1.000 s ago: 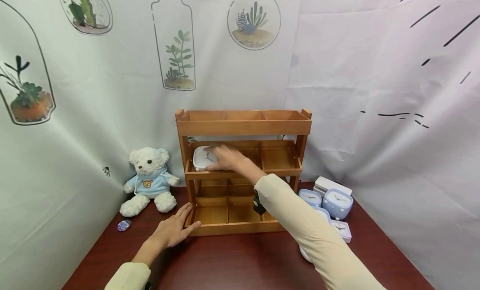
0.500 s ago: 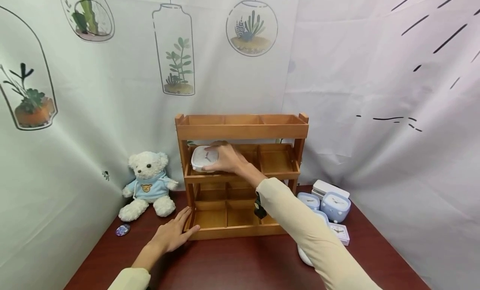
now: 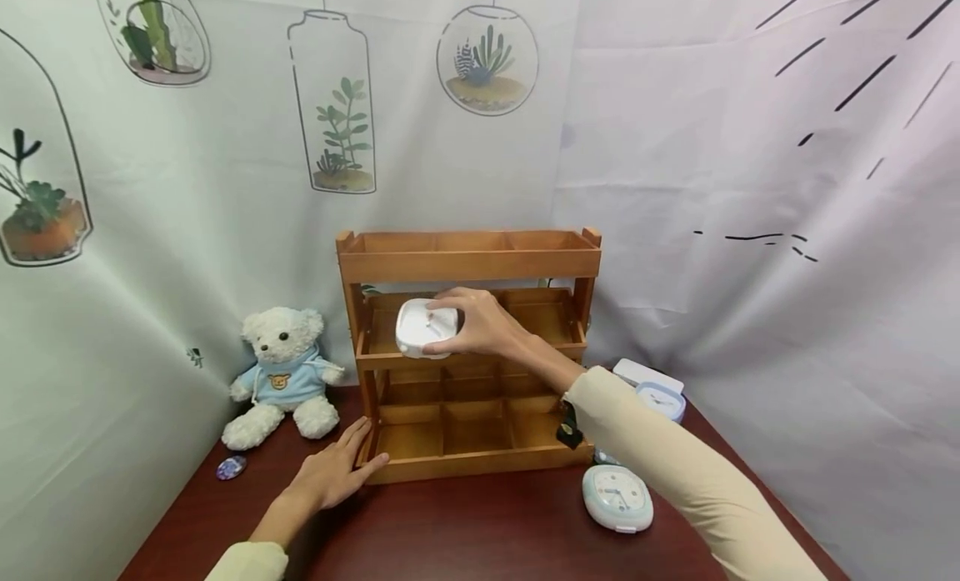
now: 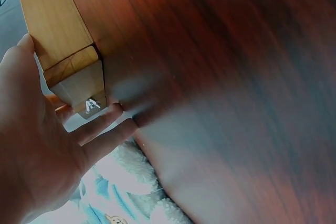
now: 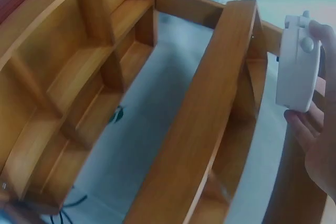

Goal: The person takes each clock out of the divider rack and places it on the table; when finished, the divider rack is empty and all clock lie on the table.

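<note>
In the head view my right hand grips a white clock by its right side, thumb below and fingers on top. The clock is tilted, its pale face upward, in front of the middle tier of a wooden shelf rack. The right wrist view gives the back and edge of the white clock between thumb and fingers. My left hand rests at the rack's lower left corner with fingers spread. Up close in the left wrist view, the left hand touches the bottom tier's wooden end.
A white teddy bear in a blue hoodie sits left of the rack, near a small purple round object. On the right stand a pale green clock, a blue clock and a white box-like item, partly behind my sleeve.
My right hand has lifted the white clock out of the middle tier's left compartment and brought it forward and to the right. My left hand stays at the rack's corner.
</note>
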The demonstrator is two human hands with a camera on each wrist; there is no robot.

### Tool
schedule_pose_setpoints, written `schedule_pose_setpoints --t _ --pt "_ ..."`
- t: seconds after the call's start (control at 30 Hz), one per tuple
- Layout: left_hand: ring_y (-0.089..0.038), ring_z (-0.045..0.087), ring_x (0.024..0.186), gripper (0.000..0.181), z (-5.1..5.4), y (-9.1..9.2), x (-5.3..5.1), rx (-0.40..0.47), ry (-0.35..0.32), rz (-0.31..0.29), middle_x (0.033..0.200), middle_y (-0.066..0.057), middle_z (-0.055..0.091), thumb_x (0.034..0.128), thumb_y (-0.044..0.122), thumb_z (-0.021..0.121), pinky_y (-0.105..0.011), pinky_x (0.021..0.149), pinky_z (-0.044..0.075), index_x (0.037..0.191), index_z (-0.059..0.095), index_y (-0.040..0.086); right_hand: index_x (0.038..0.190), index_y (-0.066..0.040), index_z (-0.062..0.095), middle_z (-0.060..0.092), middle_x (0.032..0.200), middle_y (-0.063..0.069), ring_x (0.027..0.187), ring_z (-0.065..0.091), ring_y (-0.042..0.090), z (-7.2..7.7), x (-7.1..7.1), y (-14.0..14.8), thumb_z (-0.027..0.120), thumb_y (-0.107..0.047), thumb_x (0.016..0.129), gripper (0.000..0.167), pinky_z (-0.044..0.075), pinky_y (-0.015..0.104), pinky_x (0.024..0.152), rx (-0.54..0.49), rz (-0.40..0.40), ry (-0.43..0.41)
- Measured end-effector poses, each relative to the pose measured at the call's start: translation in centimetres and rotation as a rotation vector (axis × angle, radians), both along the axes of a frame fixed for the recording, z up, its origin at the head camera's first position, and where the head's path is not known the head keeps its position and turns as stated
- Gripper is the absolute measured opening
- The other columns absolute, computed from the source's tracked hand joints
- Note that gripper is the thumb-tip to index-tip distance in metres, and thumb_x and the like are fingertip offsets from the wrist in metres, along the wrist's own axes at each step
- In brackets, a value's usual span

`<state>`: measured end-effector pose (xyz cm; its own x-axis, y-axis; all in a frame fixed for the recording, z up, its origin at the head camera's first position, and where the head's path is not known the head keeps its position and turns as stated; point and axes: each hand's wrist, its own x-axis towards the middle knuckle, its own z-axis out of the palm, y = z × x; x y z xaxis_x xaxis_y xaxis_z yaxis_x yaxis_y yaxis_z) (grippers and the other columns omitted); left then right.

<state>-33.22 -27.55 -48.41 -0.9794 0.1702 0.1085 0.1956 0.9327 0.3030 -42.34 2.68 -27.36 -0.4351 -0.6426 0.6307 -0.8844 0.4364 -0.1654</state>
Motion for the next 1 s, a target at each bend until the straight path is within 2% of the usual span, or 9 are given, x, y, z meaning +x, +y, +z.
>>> schedule_pose_setpoints --t 0.2,0.53,0.77,1.0 --pt "-0.045 0.057 0.131 0.088 -0.2 -0.2 0.1 0.006 -0.002 0.0 0.168 -0.012 0.031 0.1003 0.069 0.049 -0.065 0.083 0.05 0.161 0.037 0.007 0.124 -0.013 0.077 0.071 0.125 0.004 0.115 0.067 0.022 -0.6 1.3 3.5 0.095 -0.048 0.071 0.066 0.056 0.036 0.089 0.018 -0.001 0.025" --pt "-0.046 0.055 0.133 0.087 -0.1 -0.2 -0.1 0.004 0.0 -0.025 0.168 -0.013 0.03 0.1013 0.068 0.049 -0.069 0.088 0.047 0.161 0.038 0.006 0.127 -0.02 0.076 0.067 0.131 -0.002 0.118 0.065 0.02 -3.0 5.0 9.0 0.091 -0.056 0.072 0.068 0.057 0.038 0.088 0.074 -0.044 -0.029" --pt "-0.046 0.057 0.129 0.086 0.0 -0.2 -0.2 -0.004 0.011 -0.034 0.167 -0.015 0.031 0.102 0.066 0.049 -0.067 0.087 0.049 0.16 0.038 0.004 0.127 -0.023 0.075 0.066 0.132 -0.005 0.118 0.066 0.017 -6.3 6.8 12.0 0.088 -0.061 0.074 0.066 0.058 0.037 0.086 0.103 -0.077 -0.072" --pt "-0.046 0.057 0.13 0.086 0.1 -0.2 -0.3 -0.004 0.0 -0.035 0.168 -0.015 0.03 0.1019 0.066 0.049 -0.066 0.087 0.049 0.161 0.037 0.004 0.121 -0.023 0.076 0.067 0.128 -0.005 0.114 0.066 0.016 -10.2 8.3 14.4 0.086 -0.064 0.076 0.062 0.058 0.036 0.085 0.138 -0.085 -0.051"
